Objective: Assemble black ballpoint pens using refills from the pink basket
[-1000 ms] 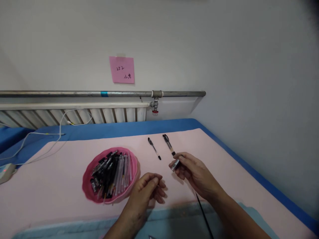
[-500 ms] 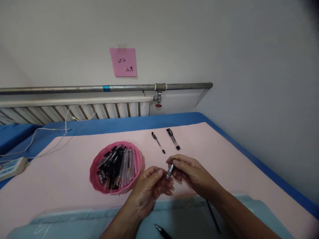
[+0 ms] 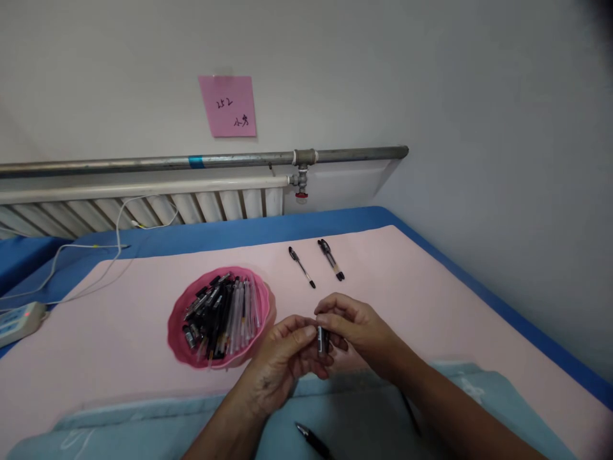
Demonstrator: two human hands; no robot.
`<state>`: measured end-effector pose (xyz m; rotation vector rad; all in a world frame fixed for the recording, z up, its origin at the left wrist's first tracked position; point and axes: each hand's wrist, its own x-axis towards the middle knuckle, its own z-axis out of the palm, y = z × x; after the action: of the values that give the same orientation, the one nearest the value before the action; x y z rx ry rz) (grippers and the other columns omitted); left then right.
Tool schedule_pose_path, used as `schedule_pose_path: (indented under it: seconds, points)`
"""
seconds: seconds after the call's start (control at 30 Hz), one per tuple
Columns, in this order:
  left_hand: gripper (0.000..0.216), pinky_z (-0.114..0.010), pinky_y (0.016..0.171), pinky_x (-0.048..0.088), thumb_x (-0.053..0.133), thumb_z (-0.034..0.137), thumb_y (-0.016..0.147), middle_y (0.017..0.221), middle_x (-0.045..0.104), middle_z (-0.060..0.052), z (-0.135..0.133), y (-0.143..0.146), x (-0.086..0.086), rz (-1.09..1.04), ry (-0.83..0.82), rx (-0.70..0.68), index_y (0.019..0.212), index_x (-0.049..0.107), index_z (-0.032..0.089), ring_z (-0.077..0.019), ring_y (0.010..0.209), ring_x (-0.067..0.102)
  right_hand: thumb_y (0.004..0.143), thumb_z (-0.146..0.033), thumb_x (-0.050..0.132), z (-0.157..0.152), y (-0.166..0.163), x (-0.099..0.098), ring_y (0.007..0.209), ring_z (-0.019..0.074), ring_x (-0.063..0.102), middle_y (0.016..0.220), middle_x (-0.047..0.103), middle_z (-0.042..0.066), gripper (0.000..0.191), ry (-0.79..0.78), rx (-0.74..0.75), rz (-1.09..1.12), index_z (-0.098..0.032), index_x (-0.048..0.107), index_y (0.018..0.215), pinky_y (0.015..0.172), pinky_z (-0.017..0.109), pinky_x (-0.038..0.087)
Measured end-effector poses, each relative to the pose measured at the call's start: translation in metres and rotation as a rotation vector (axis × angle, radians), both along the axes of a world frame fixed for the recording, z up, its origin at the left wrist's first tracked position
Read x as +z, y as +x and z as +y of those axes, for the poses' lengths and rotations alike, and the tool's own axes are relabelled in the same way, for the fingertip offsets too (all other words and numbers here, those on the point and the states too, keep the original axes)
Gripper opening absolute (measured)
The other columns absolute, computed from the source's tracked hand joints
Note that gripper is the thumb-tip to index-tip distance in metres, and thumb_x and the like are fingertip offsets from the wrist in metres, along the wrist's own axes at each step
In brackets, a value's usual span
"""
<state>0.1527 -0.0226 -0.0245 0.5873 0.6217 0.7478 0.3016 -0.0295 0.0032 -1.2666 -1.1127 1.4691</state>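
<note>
My left hand [image 3: 287, 354] and my right hand [image 3: 357, 329] meet above the pink mat [image 3: 431, 300], both pinched round a small pen part [image 3: 322, 340] with a silvery and black end. Its shape is mostly hidden by my fingers. A pink bowl [image 3: 178, 322] with several black and clear pens stands just left of my left hand. Two assembled black pens lie side by side beyond my hands, a thin pen [image 3: 301, 267] and a thicker pen [image 3: 331, 259]. Another black pen [image 3: 313, 441] lies on the light blue cloth [image 3: 143, 434] near my forearms.
A blue sheet [image 3: 230, 233] runs under the mat to a white radiator [image 3: 143, 207] and a metal pipe [image 3: 201, 161] on the wall. A pink sticky note [image 3: 228, 105] hangs above. A white cable [image 3: 90, 255] leads to a small white device [image 3: 16, 319] at far left.
My hands have come together: the left rose to meet the right, which drew the pen part back toward me. The camera has tilted down a little.
</note>
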Motion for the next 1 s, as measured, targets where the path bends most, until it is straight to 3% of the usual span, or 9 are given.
schedule_pose_path:
  seconds: [0.17, 0.3, 0.43, 0.53, 0.57, 0.63, 0.7, 0.8, 1.0]
  points:
    - [0.023, -0.025, 0.049, 0.047, 0.074, 0.022, 0.063, 0.065, 0.066, -0.004, 0.002, 0.0, -0.001, 0.029, -0.005, 0.001, 0.078, 0.061, 0.012, -0.0142, 0.053, 0.061, 0.074, -0.035, 0.063, -0.001, 0.0, -0.002, 0.045, 0.0075, 0.041, 0.054, 0.047, -0.007, 0.017, 0.1, -0.008, -0.105, -0.019, 0.058, 0.077, 0.045, 0.022, 0.032]
    - [0.029, -0.027, 0.056, 0.05, 0.074, 0.02, 0.065, 0.072, 0.068, -0.006, 0.004, -0.001, 0.003, 0.001, -0.018, 0.057, 0.09, 0.062, 0.012, -0.0159, 0.061, 0.064, 0.082, -0.033, 0.051, -0.009, 0.007, 0.023, 0.05, 0.0111, 0.047, 0.057, 0.051, -0.004, 0.015, 0.291, -0.111, -0.328, -0.021, 0.058, 0.08, 0.049, 0.024, 0.037]
    - [0.03, -0.028, 0.058, 0.051, 0.074, 0.015, 0.064, 0.076, 0.068, -0.007, 0.007, -0.003, 0.005, -0.022, 0.003, 0.056, 0.091, 0.062, 0.012, -0.017, 0.065, 0.065, 0.085, -0.03, 0.049, -0.048, 0.007, 0.046, 0.058, 0.015, 0.055, 0.065, 0.062, 0.0, 0.017, 0.435, 0.085, -0.747, -0.024, 0.059, 0.072, 0.054, 0.026, 0.041]
    - [0.023, -0.028, 0.058, 0.051, 0.072, 0.012, 0.064, 0.078, 0.068, -0.006, 0.008, -0.006, 0.004, -0.048, 0.009, 0.072, 0.084, 0.061, 0.013, -0.0176, 0.066, 0.066, 0.082, -0.024, 0.05, -0.094, -0.001, 0.025, 0.059, 0.0176, 0.059, 0.068, 0.066, 0.001, 0.012, 0.511, 0.168, -0.986, -0.025, 0.06, 0.074, 0.054, 0.027, 0.044]
    - [0.021, -0.028, 0.058, 0.051, 0.071, 0.011, 0.064, 0.077, 0.068, -0.006, 0.008, -0.007, 0.004, -0.063, 0.007, 0.083, 0.082, 0.061, 0.013, -0.0178, 0.067, 0.066, 0.078, -0.023, 0.055, -0.108, -0.005, 0.011, 0.064, 0.0196, 0.061, 0.071, 0.067, 0.002, 0.007, 0.571, 0.155, -1.039, -0.025, 0.06, 0.074, 0.056, 0.029, 0.046]
    - [0.02, -0.028, 0.059, 0.052, 0.07, 0.011, 0.065, 0.074, 0.067, -0.005, 0.007, -0.009, 0.004, -0.091, 0.008, 0.095, 0.083, 0.061, 0.013, -0.0179, 0.067, 0.066, 0.073, -0.019, 0.057, -0.13, -0.014, -0.019, 0.079, 0.0243, 0.063, 0.09, 0.069, 0.006, 0.022, 0.597, 0.055, -1.153, -0.025, 0.061, 0.094, 0.069, 0.035, 0.049]
    - [0.026, -0.029, 0.062, 0.052, 0.069, 0.01, 0.066, 0.072, 0.067, -0.004, 0.005, -0.012, 0.008, -0.112, -0.001, 0.105, 0.091, 0.062, 0.013, -0.0172, 0.067, 0.066, 0.073, -0.014, 0.054, -0.142, -0.02, -0.041, 0.075, 0.0242, 0.063, 0.085, 0.069, 0.006, 0.023, 0.639, -0.015, -1.226, -0.024, 0.062, 0.093, 0.068, 0.036, 0.049]
    - [0.025, -0.026, 0.064, 0.051, 0.067, 0.012, 0.069, 0.071, 0.067, -0.003, -0.006, -0.02, 0.016, -0.147, -0.045, 0.15, 0.094, 0.063, 0.013, -0.0138, 0.066, 0.065, 0.08, -0.012, 0.046, -0.15, -0.022, -0.048, 0.07, 0.0216, 0.064, 0.075, 0.068, 0.004, 0.021, 0.627, -0.074, -1.171, -0.023, 0.063, 0.086, 0.065, 0.032, 0.05]
    - [0.011, -0.024, 0.065, 0.051, 0.064, 0.018, 0.076, 0.072, 0.068, -0.001, -0.052, -0.048, 0.031, -0.207, -0.119, 0.283, 0.087, 0.065, 0.014, -0.011, 0.068, 0.065, 0.09, -0.03, 0.041, -0.18, -0.015, -0.012, 0.073, 0.0203, 0.068, 0.085, 0.071, 0.005, 0.024, 0.496, -0.275, -0.846, -0.026, 0.057, 0.108, 0.063, 0.027, 0.053]
